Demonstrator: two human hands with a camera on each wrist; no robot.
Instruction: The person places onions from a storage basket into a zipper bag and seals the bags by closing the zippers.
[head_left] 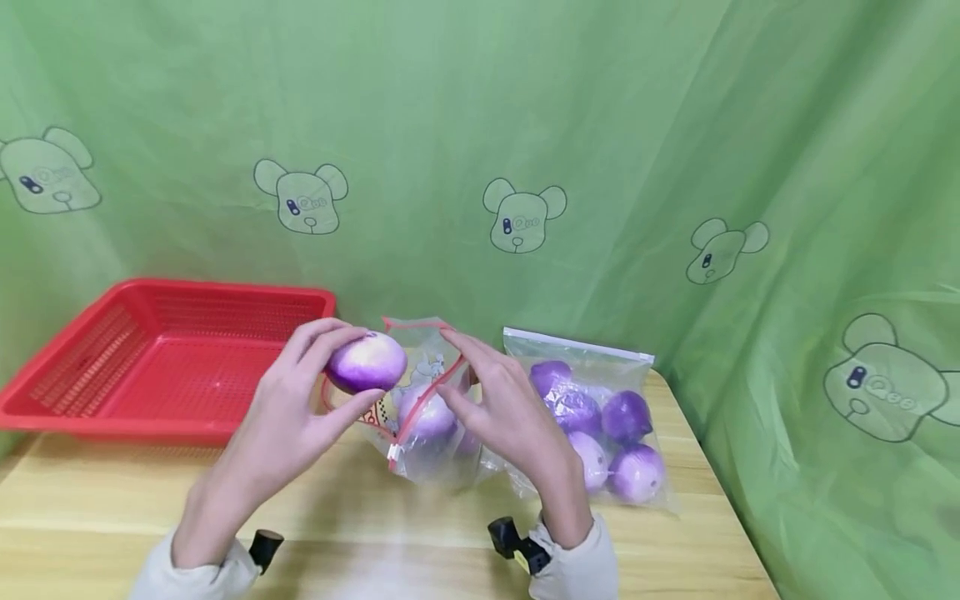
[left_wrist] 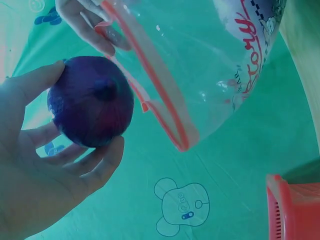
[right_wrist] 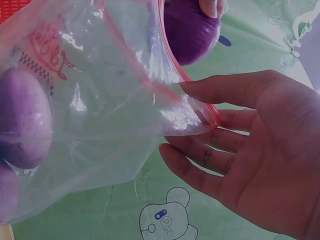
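Observation:
My left hand (head_left: 292, 408) holds a round purple-and-white vegetable (head_left: 371, 360), onion-like in shape, between thumb and fingers. In the left wrist view its dark underside shows a small nub. Just right of it stands a clear zip bag (head_left: 431, 467) with a red zip edge and printed pictures, its mouth spread apart. The right hand (head_left: 510, 408) pinches the bag's red edge, thumb on one side and fingers on the other, as the right wrist view shows. Inside this bag lie similar purple vegetables (right_wrist: 25, 117). The held vegetable is outside, close by the mouth.
A red plastic basket (head_left: 225, 293) with slotted walls stands at the left on the wooden table (head_left: 360, 533). To the right lies a second clear zip bag (head_left: 581, 346) holding several purple vegetables (head_left: 636, 472). A green curtain (head_left: 420, 125) with bear-head prints hangs behind and at the right.

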